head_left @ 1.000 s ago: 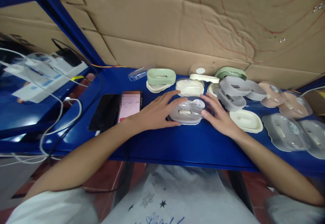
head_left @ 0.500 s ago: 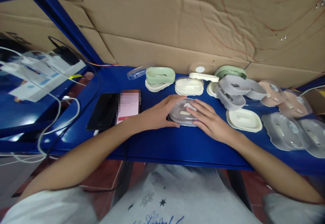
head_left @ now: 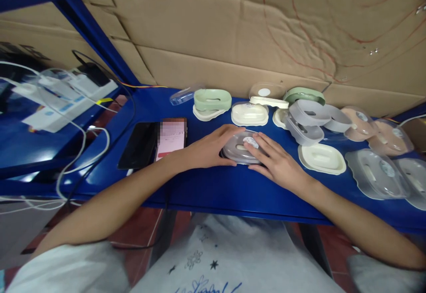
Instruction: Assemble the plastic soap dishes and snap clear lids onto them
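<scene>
I see both hands on a clear-lidded soap case [head_left: 240,147] at the middle of the blue counter [head_left: 233,186]. My left hand [head_left: 208,149] cups its 9 o'clock edge; my right hand [head_left: 276,162] lies flat on the lid, fingers spread. A cream tray [head_left: 322,158] sits at 3 o'clock, 2 phones [head_left: 153,142] at 9 o'clock.

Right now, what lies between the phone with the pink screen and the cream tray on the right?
In the head view, the grey lidded case lies there, under the left hand and right hand.
</scene>
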`<move>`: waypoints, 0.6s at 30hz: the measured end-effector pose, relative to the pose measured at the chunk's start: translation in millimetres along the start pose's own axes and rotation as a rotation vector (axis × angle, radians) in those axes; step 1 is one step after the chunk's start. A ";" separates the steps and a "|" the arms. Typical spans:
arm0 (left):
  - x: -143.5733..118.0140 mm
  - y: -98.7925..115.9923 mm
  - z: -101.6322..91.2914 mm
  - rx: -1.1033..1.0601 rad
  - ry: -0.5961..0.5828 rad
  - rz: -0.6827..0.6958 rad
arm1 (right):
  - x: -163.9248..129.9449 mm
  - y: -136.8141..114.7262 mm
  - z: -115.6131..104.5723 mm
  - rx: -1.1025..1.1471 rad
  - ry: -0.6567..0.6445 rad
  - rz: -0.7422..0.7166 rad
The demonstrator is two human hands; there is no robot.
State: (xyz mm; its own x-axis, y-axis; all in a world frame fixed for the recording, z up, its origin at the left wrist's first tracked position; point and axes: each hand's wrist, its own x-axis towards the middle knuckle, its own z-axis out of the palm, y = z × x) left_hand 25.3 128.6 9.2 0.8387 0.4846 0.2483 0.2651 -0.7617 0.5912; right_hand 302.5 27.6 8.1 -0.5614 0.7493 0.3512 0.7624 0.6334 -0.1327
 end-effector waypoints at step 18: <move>-0.1 -11.6 3.1 -0.099 0.032 0.038 | 6.5 4.3 -4.2 -0.044 0.040 -0.153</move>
State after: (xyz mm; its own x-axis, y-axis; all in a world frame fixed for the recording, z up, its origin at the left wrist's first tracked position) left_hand 23.6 136.1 -0.1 0.8310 0.4711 0.2956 0.1840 -0.7345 0.6532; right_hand 303.5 34.4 13.7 -0.6596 0.6358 0.4008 0.6826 0.7300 -0.0345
